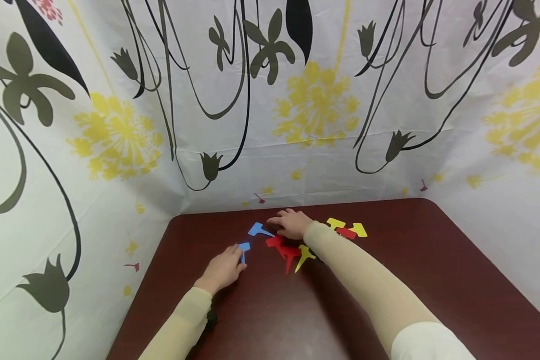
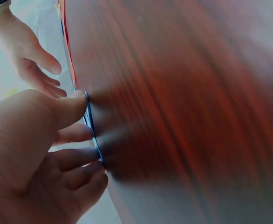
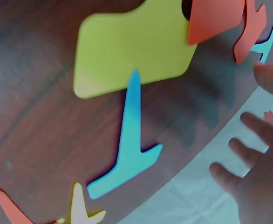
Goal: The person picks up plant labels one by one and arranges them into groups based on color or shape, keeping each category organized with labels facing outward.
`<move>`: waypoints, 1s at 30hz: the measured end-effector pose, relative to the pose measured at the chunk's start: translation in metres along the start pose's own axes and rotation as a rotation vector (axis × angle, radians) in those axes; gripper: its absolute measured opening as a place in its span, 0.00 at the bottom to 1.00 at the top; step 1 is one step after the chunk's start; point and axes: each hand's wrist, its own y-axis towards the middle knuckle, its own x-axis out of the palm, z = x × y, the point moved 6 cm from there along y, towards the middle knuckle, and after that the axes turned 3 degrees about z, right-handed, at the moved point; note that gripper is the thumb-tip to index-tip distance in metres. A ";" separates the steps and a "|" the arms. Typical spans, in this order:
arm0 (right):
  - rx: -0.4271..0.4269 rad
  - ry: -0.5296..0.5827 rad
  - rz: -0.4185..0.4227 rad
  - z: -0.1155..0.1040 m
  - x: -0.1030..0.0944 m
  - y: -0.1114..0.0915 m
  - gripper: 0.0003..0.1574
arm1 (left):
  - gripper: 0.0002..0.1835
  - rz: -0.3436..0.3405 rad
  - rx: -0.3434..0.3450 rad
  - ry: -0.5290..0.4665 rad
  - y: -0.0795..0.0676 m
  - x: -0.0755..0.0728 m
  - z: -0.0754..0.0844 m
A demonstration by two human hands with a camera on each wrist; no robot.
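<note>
My left hand (image 1: pixel 222 268) pinches a blue T-shaped plant label (image 1: pixel 245 246) between thumb and fingers, low over the table's left part. The left wrist view shows that label (image 2: pixel 93 130) edge-on, its face hidden. Farther back, my right hand (image 1: pixel 292 223) reaches over the tabletop, holding nothing visible, its fingers (image 3: pixel 255 133) spread and loosely bent. Beside its fingertips lies another blue label (image 1: pixel 258 229). Red labels (image 1: pixel 290 254) and a yellow label (image 1: pixel 304 256) overlap just nearer. In the right wrist view, a further blue label (image 3: pixel 129 135) lies with its tip on a yellow label (image 3: pixel 132 51).
Two yellow labels (image 1: pixel 359 230) and a red label (image 1: pixel 346 233) lie beyond the right forearm. The dark red-brown table (image 1: pixel 270 310) ends at the back against a white cloth wall (image 1: pixel 261 170) with flower prints. Similar cloth hangs on both sides.
</note>
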 end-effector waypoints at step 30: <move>-0.142 -0.027 -0.145 -0.011 0.004 0.028 0.35 | 0.30 -0.020 0.048 -0.047 -0.051 -0.020 -0.041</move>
